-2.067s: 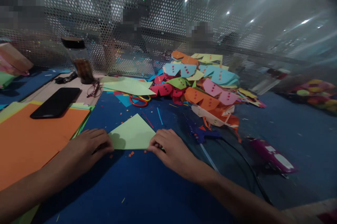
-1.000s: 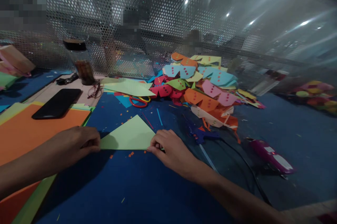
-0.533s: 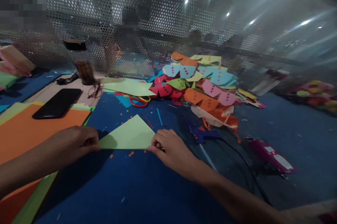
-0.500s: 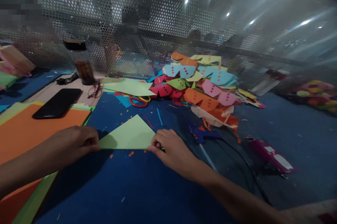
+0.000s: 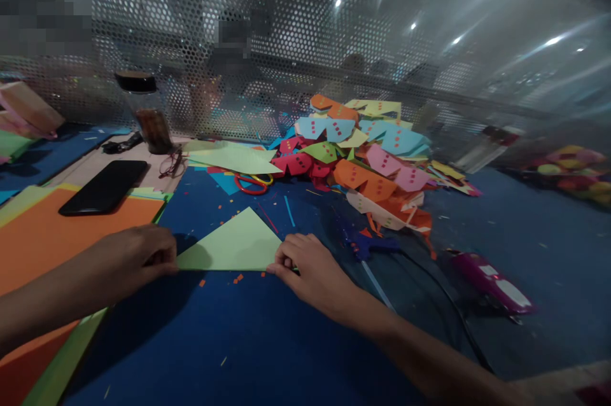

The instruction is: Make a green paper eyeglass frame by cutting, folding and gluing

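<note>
A pale green sheet of paper [image 5: 233,242], folded into a triangle, lies flat on the blue table with its peak pointing away from me. My left hand [image 5: 146,254] pinches its left corner, fingers curled in. At the right corner, my right hand [image 5: 305,266] grips the paper between thumb and bent fingers. The folded edge runs straight between both hands, on the side nearest me. Tiny orange paper bits [image 5: 237,279] lie just in front of that edge.
Orange paper sheets [image 5: 42,228] with a black phone [image 5: 105,188] lie left. Behind are a lidded jar [image 5: 153,129], red-handled scissors [image 5: 251,184] and a heap of cut paper shapes [image 5: 365,177]. A blue glue gun [image 5: 375,245] and a purple device [image 5: 494,282] lie right.
My left hand has shifted very slightly to the left along the paper's corner. The right hand and the folded paper look unchanged.
</note>
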{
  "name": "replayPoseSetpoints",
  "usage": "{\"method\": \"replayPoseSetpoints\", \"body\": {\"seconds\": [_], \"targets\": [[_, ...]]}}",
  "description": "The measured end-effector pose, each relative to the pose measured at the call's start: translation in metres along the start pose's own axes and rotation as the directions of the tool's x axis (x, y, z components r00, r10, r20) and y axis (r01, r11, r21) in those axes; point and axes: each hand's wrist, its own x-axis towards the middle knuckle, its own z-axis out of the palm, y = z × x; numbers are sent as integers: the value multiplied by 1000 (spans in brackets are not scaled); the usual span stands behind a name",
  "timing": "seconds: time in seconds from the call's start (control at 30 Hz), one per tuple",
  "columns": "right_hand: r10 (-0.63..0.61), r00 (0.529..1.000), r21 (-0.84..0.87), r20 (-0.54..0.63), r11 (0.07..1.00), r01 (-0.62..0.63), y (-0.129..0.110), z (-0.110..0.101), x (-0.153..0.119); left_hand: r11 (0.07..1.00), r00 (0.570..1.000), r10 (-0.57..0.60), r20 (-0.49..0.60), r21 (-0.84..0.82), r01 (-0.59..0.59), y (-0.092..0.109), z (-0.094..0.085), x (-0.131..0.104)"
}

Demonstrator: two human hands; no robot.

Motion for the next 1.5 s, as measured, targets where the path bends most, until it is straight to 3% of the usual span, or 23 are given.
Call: {"method": "replayPoseSetpoints", "body": {"seconds": [0.23,0.57,1.17,1.5], "targets": [[-4,1000,-6,2,1000,4,0,-1,0,979,990,127,-58,-152,-134,17,17,6],[11,1000,8,7,1000,-11,-1,0,-1,981,979,107,-174,-142,-132,29,38,7],[15,1000,60,17,998,-16,-3,-1,0,994,971,68,-227,-69,-86,34,42,12],[52,998,38,19,998,-52,-7,-1,0,995,979,33,-203,-85,-52,35,42,13]]}}
